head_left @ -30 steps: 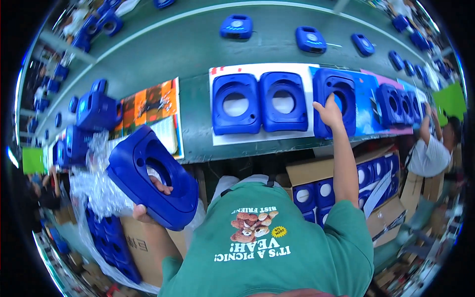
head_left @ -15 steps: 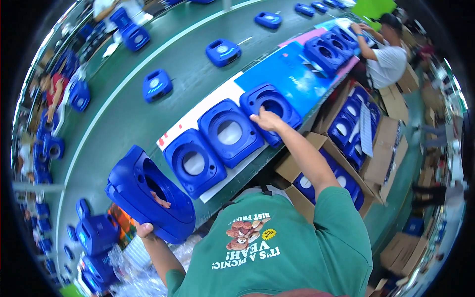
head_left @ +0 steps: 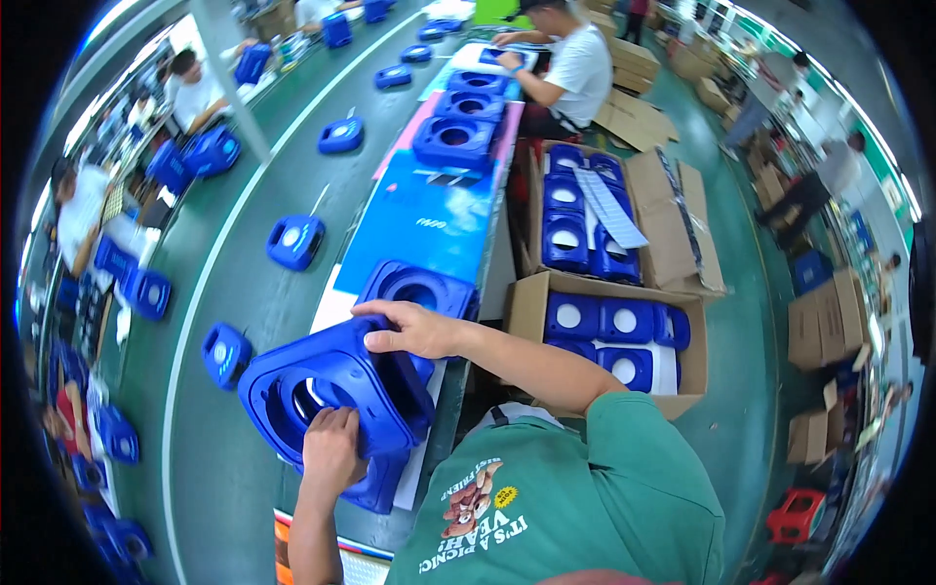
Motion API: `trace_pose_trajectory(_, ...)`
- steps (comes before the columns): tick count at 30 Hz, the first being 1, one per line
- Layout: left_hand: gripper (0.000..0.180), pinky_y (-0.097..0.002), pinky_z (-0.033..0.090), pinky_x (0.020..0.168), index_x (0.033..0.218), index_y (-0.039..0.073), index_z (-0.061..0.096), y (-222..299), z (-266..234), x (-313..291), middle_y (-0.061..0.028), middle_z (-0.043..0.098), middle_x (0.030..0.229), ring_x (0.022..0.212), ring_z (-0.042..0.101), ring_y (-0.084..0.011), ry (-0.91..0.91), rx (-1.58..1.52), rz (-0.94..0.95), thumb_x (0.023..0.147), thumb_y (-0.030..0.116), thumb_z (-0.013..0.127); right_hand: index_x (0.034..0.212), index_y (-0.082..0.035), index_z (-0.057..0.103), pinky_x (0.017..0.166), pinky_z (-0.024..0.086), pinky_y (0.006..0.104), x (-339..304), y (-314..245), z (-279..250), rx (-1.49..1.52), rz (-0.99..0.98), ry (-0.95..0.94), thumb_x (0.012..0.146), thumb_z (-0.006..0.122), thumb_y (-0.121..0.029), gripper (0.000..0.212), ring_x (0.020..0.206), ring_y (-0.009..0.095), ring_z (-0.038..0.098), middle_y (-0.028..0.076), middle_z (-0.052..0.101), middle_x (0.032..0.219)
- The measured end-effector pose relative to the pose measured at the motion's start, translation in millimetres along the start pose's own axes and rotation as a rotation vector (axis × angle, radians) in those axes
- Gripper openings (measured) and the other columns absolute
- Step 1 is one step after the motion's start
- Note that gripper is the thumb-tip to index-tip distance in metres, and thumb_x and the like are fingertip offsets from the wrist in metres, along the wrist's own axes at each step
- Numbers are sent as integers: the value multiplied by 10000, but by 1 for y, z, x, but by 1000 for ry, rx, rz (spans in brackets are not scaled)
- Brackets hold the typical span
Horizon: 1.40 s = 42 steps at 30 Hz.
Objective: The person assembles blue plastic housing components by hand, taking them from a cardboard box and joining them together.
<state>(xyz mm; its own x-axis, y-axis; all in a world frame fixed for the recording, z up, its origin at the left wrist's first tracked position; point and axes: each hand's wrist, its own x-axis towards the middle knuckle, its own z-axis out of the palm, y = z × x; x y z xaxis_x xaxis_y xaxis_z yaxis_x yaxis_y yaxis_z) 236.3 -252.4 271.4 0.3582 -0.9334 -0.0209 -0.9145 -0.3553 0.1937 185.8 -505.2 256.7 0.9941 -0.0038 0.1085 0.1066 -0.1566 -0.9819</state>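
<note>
A blue plastic speaker-like housing [head_left: 292,366] with a large round opening is tilted up in front of me, held between both hands. My left hand [head_left: 330,450] has its fingers hooked through the round opening, closed on the rim. At the upper right corner, my right hand [head_left: 414,329] grips the edge with thumb and fingers. Beneath it, partly covered, another blue housing [head_left: 375,487] rests on the bench. Just beyond my right hand lies a further housing [head_left: 414,283], its opening facing up.
A blue sheet [head_left: 419,219] covers the bench farther on, with several housings [head_left: 453,141] near a seated co-worker [head_left: 580,68]. Open cartons [head_left: 526,304] packed with blue housings stand right of the bench. Along the left, a green conveyor [head_left: 244,283] carries blue units [head_left: 295,241].
My view has swung toward the right. The housing in my left hand has come over the bench row, and my right hand has left the far housing and taken its corner.
</note>
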Motion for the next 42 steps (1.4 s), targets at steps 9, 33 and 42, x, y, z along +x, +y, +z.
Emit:
trace_pose_trajectory(9, 182, -398, 418, 955, 899, 50, 614, 12, -20, 103, -84, 604, 827, 867, 610, -237, -166, 527, 652, 778, 142, 515, 1357, 56, 325, 994, 395, 353, -44, 6, -65, -39, 184, -123, 637, 808, -387, 973, 1179, 270, 492, 206, 506, 1270)
trace_pose_trajectory(33, 680, -302, 489, 760, 1270, 26, 426, 47, 46, 119, -86, 576, 1053, 866, 585, -165, 600, -1673, -255, 661, 174, 688, 1436, -5, 250, 1062, 305, 424, -76, 35, -61, 59, -205, 593, 732, 705, -488, 968, 1284, 307, 402, 237, 413, 1364)
trace_pose_trajectory(42, 906, -333, 350, 1014, 1386, -28, 273, 43, 45, 98, -139, 489, 1250, 1148, 485, -212, 628, -1281, -247, 574, 97, 654, 1431, -52, 322, 1112, 146, 507, -8, -22, -28, -1099, -480, 390, 841, 332, -710, 883, 1376, 335, 263, 134, 315, 1480)
